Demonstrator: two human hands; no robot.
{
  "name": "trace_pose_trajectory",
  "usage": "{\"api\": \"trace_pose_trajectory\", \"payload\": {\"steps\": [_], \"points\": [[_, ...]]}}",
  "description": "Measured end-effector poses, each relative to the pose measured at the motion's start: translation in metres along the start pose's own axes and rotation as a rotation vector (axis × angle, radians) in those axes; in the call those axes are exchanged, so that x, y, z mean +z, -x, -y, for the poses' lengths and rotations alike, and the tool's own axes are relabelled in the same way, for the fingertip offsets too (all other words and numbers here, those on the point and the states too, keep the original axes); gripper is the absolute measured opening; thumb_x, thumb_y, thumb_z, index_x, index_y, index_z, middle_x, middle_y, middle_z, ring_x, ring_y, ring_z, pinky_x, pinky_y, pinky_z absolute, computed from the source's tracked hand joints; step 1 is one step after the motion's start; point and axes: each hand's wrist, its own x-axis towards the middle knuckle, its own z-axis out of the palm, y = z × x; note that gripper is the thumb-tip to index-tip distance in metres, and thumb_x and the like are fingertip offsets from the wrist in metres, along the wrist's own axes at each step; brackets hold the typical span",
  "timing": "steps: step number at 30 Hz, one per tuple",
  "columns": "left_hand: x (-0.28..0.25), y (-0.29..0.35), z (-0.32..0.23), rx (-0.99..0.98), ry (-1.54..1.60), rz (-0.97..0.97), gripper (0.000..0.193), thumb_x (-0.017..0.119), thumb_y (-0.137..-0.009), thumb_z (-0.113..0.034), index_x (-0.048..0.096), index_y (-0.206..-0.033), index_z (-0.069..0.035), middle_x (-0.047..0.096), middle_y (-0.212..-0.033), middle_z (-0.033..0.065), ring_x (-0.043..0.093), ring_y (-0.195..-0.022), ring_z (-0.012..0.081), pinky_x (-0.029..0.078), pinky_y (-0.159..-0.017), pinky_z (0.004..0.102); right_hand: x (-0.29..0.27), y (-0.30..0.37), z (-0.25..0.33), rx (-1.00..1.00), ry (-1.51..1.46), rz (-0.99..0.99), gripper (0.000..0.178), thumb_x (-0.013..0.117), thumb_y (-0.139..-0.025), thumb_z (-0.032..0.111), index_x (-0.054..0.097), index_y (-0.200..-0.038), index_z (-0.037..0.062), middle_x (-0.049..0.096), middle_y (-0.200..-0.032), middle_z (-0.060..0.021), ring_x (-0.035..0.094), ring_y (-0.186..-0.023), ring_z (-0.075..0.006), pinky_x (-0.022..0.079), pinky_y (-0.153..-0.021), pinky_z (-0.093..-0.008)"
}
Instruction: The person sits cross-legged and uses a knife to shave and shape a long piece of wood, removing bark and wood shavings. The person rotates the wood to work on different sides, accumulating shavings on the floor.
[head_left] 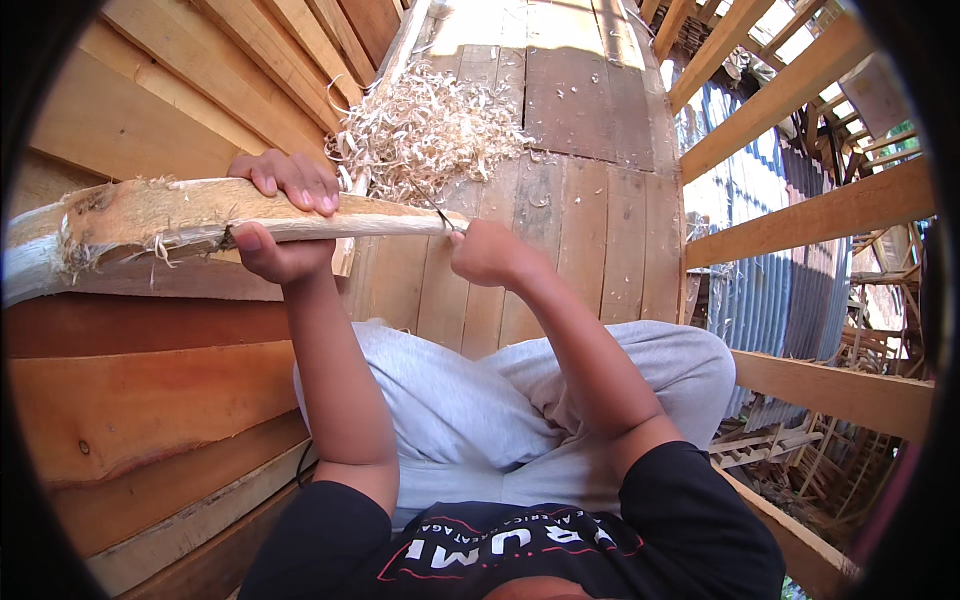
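Left hand (295, 258): fingers grip the wood (205, 212). Right hand (490, 253): fingers closed on dark blade (437, 210), at wood's narrow end.

Honestly, the roomiest way through is right of the long, tapered, pale wooden piece (385, 220): past its narrow tip there's open air over the brown plank floor (625, 250), until the slatted tan timber railing (815, 212) blocks you. Beyond the piece, a fluffy heap of cream wood shavings (440, 130) clutters the floor. No sliding along the piece either: the left hand (300, 258) wraps its middle, and the right fist (490, 253) with a thin dark tool (433, 206) crowds the tip. Nearside, there's a pocket between both forearms before the light grey trouser legs (450, 390).
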Motion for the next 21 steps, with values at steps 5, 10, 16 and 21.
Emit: {"api": "trace_pose_trajectory", "payload": {"steps": [5, 10, 16, 21], "points": [[-0.003, -0.003, -0.004, -0.014, -0.048, -0.052, 0.058, 0.066, -0.079, -0.061, 0.041, -0.090, -0.010, 0.047, -0.068, 0.0039, 0.049, -0.056, 0.0156, 0.042, -0.054, 0.0293, 0.013, -0.001, -0.007, -0.044, 0.029, -0.035, 0.034, 0.048, -0.091, 0.019, 0.065, -0.097, -0.0103, 0.065, -0.099, -0.0309, 0.064, -0.096, -0.0426, 0.051, -0.086, -0.0461], [-0.001, -0.002, -0.002, -0.037, -0.008, 0.002, 0.061, 0.067, -0.077, -0.063, 0.040, -0.090, -0.011, 0.046, -0.066, 0.0037, 0.049, -0.055, 0.0147, 0.042, -0.054, 0.0294, 0.015, -0.025, -0.010, 0.004, 0.044, -0.042, 0.033, 0.049, -0.091, 0.018, 0.066, -0.096, -0.0087, 0.066, -0.100, -0.0294, 0.064, -0.098, -0.0421, 0.051, -0.087, -0.0456], [-0.001, 0.000, -0.008, -0.034, -0.057, -0.060, 0.062, 0.067, -0.076, -0.064, 0.040, -0.089, -0.010, 0.045, -0.066, 0.0030, 0.047, -0.054, 0.0143, 0.042, -0.052, 0.0278, 0.023, 0.002, -0.014, -0.059, 0.020, -0.070, 0.036, 0.047, -0.092, 0.021, 0.066, -0.094, -0.0101, 0.065, -0.094, -0.0313, 0.063, -0.092, -0.0451, 0.050, -0.084, -0.0481], [-0.001, -0.005, 0.000, -0.019, -0.051, -0.053, 0.061, 0.066, -0.078, -0.064, 0.040, -0.090, -0.010, 0.045, -0.067, 0.0029, 0.046, -0.053, 0.0146, 0.041, -0.052, 0.0279, 0.023, -0.041, -0.029, -0.017, -0.037, -0.091, 0.039, 0.046, -0.095, 0.023, 0.065, -0.094, -0.0102, 0.065, -0.093, -0.0314, 0.063, -0.092, -0.0457, 0.049, -0.083, -0.0499]]}}
